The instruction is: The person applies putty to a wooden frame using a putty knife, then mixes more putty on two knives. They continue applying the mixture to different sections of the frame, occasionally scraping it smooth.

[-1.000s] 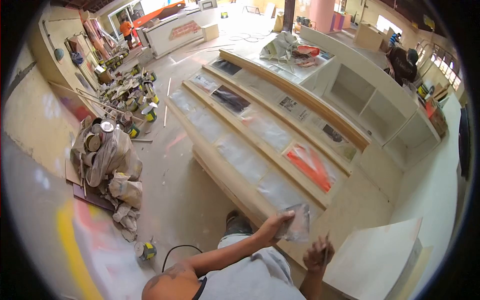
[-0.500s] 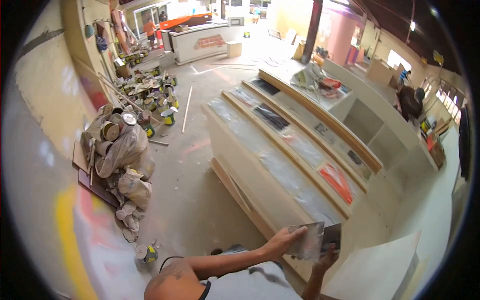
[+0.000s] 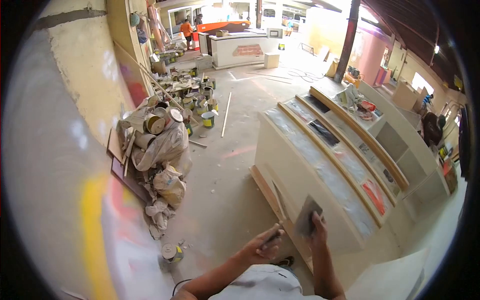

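Note:
My left hand is closed around a flat scraper, whose thin blade is seen nearly edge-on and points up and away. Beside it, my right hand grips a grey rectangular scraper plate with the thumb along its face. The two tools are apart, held up in front of my body. Behind them stands a large pale cabinet, its top crossed by wooden strips with plastic-like sheeting between them.
Dusty sacks and several used paint cans line the left wall. A lone can stands near me on the floor. A white counter is at the back, with a person in orange. Another person bends at the right.
My hands have drawn apart, with the two scrapers no longer overlapping. The left one has turned from face-on to nearly edge-on. My view has swung left, shifting the room rightward.

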Demonstrator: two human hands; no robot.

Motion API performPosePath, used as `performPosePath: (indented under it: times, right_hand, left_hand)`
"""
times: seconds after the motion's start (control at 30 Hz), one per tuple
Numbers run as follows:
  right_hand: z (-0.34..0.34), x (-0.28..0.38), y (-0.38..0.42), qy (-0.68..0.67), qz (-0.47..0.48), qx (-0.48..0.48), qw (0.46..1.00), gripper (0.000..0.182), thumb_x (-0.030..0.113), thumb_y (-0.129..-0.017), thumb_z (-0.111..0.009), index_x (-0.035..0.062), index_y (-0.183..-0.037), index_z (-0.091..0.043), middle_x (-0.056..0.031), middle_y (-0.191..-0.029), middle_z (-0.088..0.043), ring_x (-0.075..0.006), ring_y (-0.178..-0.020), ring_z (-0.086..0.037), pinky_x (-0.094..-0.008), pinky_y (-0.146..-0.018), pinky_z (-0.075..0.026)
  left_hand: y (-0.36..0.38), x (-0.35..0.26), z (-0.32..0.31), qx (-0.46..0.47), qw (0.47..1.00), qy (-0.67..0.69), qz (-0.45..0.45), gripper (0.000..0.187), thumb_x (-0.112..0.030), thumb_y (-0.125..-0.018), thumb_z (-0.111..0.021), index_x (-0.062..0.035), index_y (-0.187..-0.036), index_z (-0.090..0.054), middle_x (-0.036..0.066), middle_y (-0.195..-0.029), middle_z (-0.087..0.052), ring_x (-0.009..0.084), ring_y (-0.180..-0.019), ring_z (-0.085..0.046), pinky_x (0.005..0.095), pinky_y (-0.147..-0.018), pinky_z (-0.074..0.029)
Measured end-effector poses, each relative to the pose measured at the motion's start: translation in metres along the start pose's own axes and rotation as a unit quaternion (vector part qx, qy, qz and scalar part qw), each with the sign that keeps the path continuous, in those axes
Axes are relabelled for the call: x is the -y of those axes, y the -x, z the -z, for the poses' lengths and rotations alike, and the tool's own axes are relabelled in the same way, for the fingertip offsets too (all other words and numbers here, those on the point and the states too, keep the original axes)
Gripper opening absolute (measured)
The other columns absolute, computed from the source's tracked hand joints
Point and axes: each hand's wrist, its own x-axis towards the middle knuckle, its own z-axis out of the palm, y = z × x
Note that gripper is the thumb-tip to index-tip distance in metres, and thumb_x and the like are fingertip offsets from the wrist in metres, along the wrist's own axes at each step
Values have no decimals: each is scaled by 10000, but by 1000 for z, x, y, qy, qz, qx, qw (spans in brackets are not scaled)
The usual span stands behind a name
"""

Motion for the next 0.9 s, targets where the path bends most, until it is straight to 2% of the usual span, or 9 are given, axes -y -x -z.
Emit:
performPosePath:
  times: [0.1,0.17,0.23,0.43,0.57,0.67,0.7,0.77,0.9]
  right_hand:
    - [37,-57,-12,352,-14,222,909,138,155,-868,-700,27,-907,-670,-80,-917,-695,-154,-776,-649,-301,-677,-527]
    - [-52,-40,19,467,153,393,777,189,190,-892,-690,8,-848,-670,-32,-861,-691,-115,-714,-611,-280,-648,-514]
    - [-63,-14,29,409,113,291,857,207,201,-895,-690,0,-855,-666,-11,-830,-680,-112,-681,-594,-271,-632,-508]
    - [-18,-15,19,207,17,-60,976,384,371,-897,-676,-1,-991,-650,3,-793,-627,-87,-653,-563,-248,-569,-473]
    - [-48,-12,25,189,59,-208,958,340,302,-907,-661,-20,-1015,-649,-19,-833,-647,-92,-713,-588,-279,-610,-497]
    - [-9,-16,-10,128,122,-243,954,313,258,-902,-658,-31,-1023,-645,-19,-843,-649,-99,-713,-593,-275,-621,-499]
    - [-8,-5,-27,79,168,-245,951,289,244,-893,-662,-25,-998,-645,-24,-825,-648,-107,-681,-602,-274,-575,-499]
    - [1,18,-46,93,133,-230,959,278,248,-889,-666,-14,-981,-645,-26,-808,-644,-110,-654,-602,-275,-536,-491]
    - [26,37,-103,55,153,-213,964,221,233,-889,-673,21,-945,-643,-29,-772,-632,-112,-586,-592,-277,-437,-463]
  left_hand:
    - [-13,22,-42,-390,866,-181,-255,330,-358,-1025,-454,-45,-1013,-558,1,-774,-584,104,-646,-556,241,-515,-456]
    - [47,-41,87,-331,852,-342,-217,356,-369,-1013,-478,-31,-1103,-547,30,-965,-573,121,-817,-562,265,-667,-507]
    - [51,-39,55,-393,673,-522,-346,440,-382,-983,-536,-31,-1247,-508,63,-1119,-526,138,-960,-543,293,-771,-500]
    - [-20,-44,16,-282,656,-424,-557,586,-174,-937,-568,-17,-1434,-302,229,-1230,-487,356,-1063,-523,432,-908,-453]
    - [-40,-56,47,-294,358,-782,-417,566,-88,-912,-521,-7,-1430,-310,291,-1263,-450,491,-1094,-448,534,-988,-362]
    - [-77,-78,73,-227,304,-857,-350,440,-120,-933,-503,-11,-1355,-446,247,-1146,-550,380,-993,-547,464,-886,-457]
    - [-89,-81,66,-232,300,-857,-349,440,-120,-933,-503,-11,-1355,-446,247,-1146,-550,380,-993,-547,464,-886,-457]
    - [-120,-85,33,-334,694,-583,-256,270,-268,-987,-515,-24,-1096,-549,34,-906,-597,140,-782,-581,300,-689,-506]
    - [-186,-121,4,-317,612,-702,-178,243,-225,-984,-515,-15,-1070,-602,12,-890,-617,107,-704,-544,283,-618,-479]
